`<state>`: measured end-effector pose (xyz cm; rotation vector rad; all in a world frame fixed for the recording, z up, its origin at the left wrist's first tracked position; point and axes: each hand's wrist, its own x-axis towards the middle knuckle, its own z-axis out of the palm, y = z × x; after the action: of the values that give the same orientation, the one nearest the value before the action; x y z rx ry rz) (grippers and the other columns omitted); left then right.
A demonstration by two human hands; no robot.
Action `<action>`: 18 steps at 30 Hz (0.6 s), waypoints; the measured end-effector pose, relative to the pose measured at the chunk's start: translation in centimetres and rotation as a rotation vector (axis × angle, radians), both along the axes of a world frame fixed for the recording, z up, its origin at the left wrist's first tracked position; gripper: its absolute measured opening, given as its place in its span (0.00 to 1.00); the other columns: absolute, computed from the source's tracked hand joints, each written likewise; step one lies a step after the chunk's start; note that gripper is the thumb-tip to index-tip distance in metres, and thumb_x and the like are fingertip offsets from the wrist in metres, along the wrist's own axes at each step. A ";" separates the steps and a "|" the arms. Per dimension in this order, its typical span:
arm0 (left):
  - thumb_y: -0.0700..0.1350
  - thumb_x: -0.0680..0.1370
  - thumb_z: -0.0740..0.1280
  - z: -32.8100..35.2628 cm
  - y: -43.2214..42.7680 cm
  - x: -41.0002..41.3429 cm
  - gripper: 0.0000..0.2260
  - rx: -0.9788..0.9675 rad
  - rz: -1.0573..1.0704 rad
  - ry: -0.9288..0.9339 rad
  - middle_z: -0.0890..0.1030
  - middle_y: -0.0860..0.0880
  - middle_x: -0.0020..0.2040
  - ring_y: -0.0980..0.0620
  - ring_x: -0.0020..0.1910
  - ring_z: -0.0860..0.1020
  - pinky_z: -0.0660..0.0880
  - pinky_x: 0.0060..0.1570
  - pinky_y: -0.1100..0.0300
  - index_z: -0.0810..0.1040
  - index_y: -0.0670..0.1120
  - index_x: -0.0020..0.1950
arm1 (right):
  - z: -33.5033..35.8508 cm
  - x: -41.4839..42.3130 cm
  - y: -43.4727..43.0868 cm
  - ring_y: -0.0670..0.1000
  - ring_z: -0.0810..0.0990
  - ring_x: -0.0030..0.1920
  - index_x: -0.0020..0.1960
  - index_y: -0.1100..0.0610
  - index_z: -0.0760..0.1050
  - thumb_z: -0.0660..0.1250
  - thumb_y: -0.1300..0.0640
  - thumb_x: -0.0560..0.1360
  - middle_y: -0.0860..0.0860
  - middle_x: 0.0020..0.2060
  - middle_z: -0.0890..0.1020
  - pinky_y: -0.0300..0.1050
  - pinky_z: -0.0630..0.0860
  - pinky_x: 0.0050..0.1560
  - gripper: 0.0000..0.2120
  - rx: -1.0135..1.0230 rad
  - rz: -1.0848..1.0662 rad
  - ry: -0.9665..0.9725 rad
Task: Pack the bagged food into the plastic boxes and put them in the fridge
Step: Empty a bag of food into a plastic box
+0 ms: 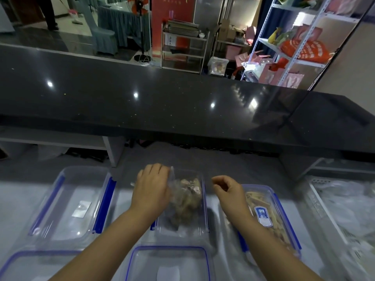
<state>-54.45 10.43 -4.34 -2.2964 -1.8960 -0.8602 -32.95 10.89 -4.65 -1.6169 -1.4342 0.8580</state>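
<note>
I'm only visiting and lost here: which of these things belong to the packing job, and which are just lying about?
Part of the job:
left hand on the bagged food
middle box holding it
lidded box
empty box
right hand

Lying about:
black counter
metal shelves
floor fan

1. There is one view only, from the camera on my head, so nothing is shared with a second view.
2. It looks forward and down, steeply onto the pale worktop (125, 201) right below me.
3. It sits close: my forearms enter from 6 o'clock, with my left hand (151, 184) and right hand (228, 190) near the frame's centre.
4. Toward 12 o'clock, the wide lens reaches over the dark counter (162, 102) to the room and a white shelf rack (292, 47) at 1 o'clock.
5. Straight edges bow toward the frame's borders.
</note>
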 end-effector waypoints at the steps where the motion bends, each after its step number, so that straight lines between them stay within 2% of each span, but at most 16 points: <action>1: 0.37 0.65 0.63 0.7 -0.1 0.4 0.12 0.060 -0.030 -0.062 0.78 0.48 0.43 0.47 0.44 0.75 0.71 0.42 0.55 0.78 0.44 0.47 | -0.4 0.1 -0.1 0.45 0.79 0.45 0.42 0.42 0.76 0.64 0.65 0.75 0.48 0.44 0.81 0.39 0.74 0.46 0.17 -0.012 0.008 -0.026; 2: 0.39 0.66 0.59 1.2 -0.2 0.8 0.15 0.104 -0.068 -0.099 0.79 0.49 0.45 0.49 0.47 0.74 0.70 0.46 0.56 0.78 0.44 0.49 | -0.9 0.1 -0.3 0.44 0.79 0.44 0.41 0.41 0.76 0.64 0.66 0.74 0.47 0.44 0.81 0.38 0.74 0.46 0.18 -0.019 0.019 -0.048; 4: 0.44 0.68 0.58 1.8 -0.3 1.7 0.15 0.122 -0.190 -0.099 0.79 0.51 0.45 0.51 0.48 0.74 0.66 0.50 0.58 0.79 0.46 0.50 | -1.8 -0.3 -0.4 0.44 0.78 0.41 0.42 0.44 0.78 0.65 0.66 0.73 0.48 0.43 0.80 0.36 0.74 0.43 0.17 -0.027 0.032 -0.073; 7: 0.52 0.68 0.64 0.3 -0.1 3.1 0.12 0.003 -0.332 0.138 0.80 0.54 0.43 0.52 0.46 0.76 0.68 0.51 0.57 0.80 0.50 0.47 | -2.5 -1.1 -0.3 0.45 0.78 0.41 0.46 0.51 0.80 0.65 0.68 0.72 0.50 0.43 0.79 0.34 0.73 0.42 0.13 -0.033 0.026 -0.072; 9: 0.55 0.64 0.69 -1.1 0.2 3.3 0.13 -0.149 -0.327 0.286 0.81 0.54 0.42 0.51 0.45 0.78 0.73 0.48 0.55 0.81 0.51 0.45 | -2.6 -1.4 -0.3 0.44 0.77 0.40 0.46 0.51 0.80 0.65 0.68 0.72 0.49 0.42 0.78 0.31 0.73 0.41 0.13 -0.038 0.033 -0.078; 11: 0.51 0.61 0.72 -1.7 0.4 3.1 0.09 -0.221 -0.304 0.307 0.80 0.54 0.37 0.50 0.40 0.79 0.74 0.42 0.55 0.81 0.51 0.39 | -2.4 -1.7 -0.4 0.42 0.76 0.38 0.46 0.51 0.79 0.65 0.68 0.72 0.48 0.41 0.77 0.28 0.72 0.39 0.13 -0.033 0.039 -0.085; 13: 0.47 0.63 0.72 -1.5 0.6 2.9 0.03 -0.214 -0.284 0.223 0.79 0.54 0.33 0.50 0.37 0.77 0.72 0.41 0.55 0.79 0.51 0.34 | -2.4 -1.6 -0.6 0.42 0.75 0.37 0.46 0.51 0.79 0.65 0.68 0.72 0.48 0.41 0.76 0.28 0.71 0.37 0.13 -0.033 0.033 -0.085; 16: 0.46 0.75 0.65 -1.1 0.6 3.1 0.05 -0.287 -0.224 -0.020 0.78 0.53 0.40 0.53 0.45 0.72 0.64 0.49 0.60 0.79 0.49 0.41 | -2.5 -1.3 -0.9 0.43 0.75 0.37 0.47 0.50 0.78 0.65 0.67 0.73 0.48 0.42 0.76 0.28 0.71 0.35 0.13 -0.055 0.026 -0.072; 18: 0.45 0.77 0.63 -0.6 0.4 3.3 0.05 -0.389 -0.180 -0.274 0.77 0.53 0.41 0.54 0.45 0.72 0.67 0.47 0.61 0.78 0.48 0.43 | -2.7 -1.2 -1.2 0.42 0.75 0.38 0.48 0.51 0.78 0.65 0.67 0.74 0.48 0.43 0.76 0.28 0.71 0.36 0.12 -0.057 0.019 -0.060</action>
<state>-51.17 10.88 -4.99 -2.7332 -2.1571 -0.9378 -34.19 9.72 -7.31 -1.6862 -1.4809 0.8750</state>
